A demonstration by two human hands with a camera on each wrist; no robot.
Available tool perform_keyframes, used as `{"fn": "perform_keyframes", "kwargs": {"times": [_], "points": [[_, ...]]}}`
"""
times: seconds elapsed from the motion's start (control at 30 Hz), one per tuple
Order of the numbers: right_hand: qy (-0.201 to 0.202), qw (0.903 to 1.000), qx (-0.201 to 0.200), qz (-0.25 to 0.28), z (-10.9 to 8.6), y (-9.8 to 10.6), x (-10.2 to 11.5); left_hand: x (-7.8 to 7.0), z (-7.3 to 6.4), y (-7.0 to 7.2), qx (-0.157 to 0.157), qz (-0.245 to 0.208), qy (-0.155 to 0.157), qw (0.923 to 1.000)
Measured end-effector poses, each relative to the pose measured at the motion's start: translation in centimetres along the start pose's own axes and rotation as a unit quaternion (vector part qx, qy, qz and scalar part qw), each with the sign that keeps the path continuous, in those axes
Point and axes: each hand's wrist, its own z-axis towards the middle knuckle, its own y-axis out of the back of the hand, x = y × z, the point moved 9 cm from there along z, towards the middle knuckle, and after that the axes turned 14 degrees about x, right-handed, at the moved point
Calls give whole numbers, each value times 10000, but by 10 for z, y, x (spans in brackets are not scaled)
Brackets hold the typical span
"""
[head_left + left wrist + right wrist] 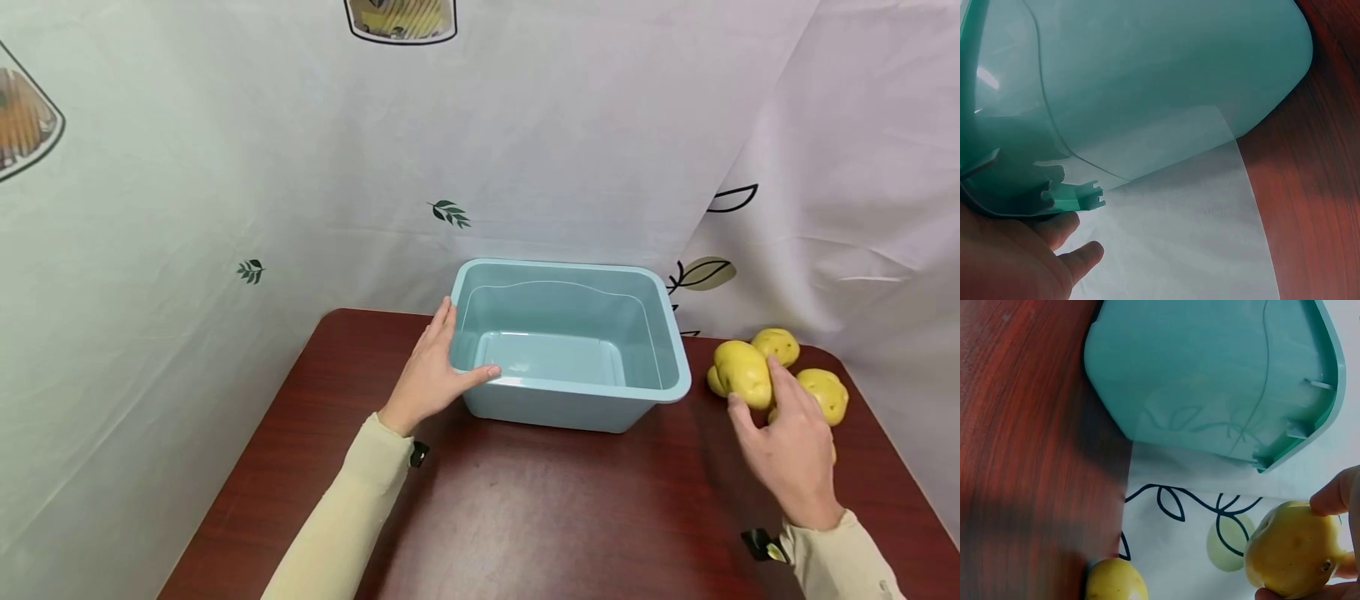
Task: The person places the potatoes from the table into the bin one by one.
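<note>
A light blue plastic tub (570,404) stands on the table against the back wall, with its bare floor showing. My left hand (431,371) rests at the tub's left rim, thumb over the front edge and fingers straight along the side. In the left wrist view, fingertips (1088,253) show just under the rim. My right hand (795,442) pinches a yellow potato (742,372) between thumb and fingers, right of the tub. The right wrist view shows this potato (1294,550) raised off the table. Several more potatoes (823,393) lie behind and under that hand.
The dark red wooden table (517,508) has its back edge against a white printed cloth (570,150). Another potato (1116,581) lies near the table's back edge in the right wrist view.
</note>
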Motion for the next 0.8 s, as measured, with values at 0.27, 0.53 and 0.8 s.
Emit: {"fn": "perform_keyframes", "kwargs": {"times": [0.27,0.53,0.8], "points": [[306,9990,-332,48,0,4,10,0,0,0,31,-6,15,10000],[590,9958,-680,141,1,8,17,0,1,-1,46,3,19,10000],[682,9936,-845,307,1,11,22,0,1,0,31,23,9,10000]]}}
